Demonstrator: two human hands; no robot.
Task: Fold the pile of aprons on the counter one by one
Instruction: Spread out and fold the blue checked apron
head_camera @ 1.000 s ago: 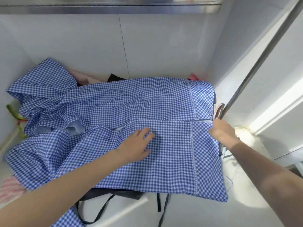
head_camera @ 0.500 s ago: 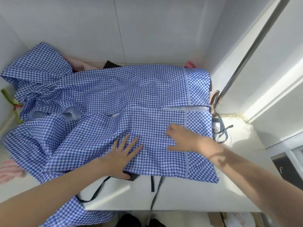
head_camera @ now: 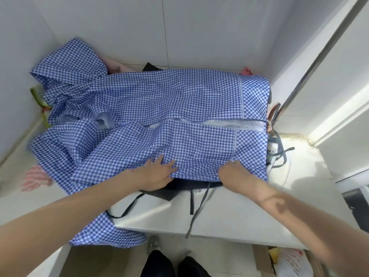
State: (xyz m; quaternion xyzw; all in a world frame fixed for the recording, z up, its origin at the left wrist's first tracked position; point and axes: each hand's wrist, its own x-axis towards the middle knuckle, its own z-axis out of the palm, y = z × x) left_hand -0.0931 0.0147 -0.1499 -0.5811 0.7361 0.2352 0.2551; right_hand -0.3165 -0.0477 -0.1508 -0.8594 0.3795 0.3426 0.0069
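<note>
Across the middle of the frame, a blue gingham apron [head_camera: 159,108] lies spread over a white counter [head_camera: 229,212] set in a white-tiled corner, hiding most of the dark, pink and green cloth beneath; no writing is legible. At its near hem the left hand [head_camera: 157,174] presses with fingers spread flat, while the right hand [head_camera: 235,174] touches the fabric, its fingertips too blurred to judge.

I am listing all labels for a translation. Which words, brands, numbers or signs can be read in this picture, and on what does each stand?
None can be read.
The blue checked apron shows pattern only, no writing.
The white bag on the floor carries red marks, too blurred to read.
</note>
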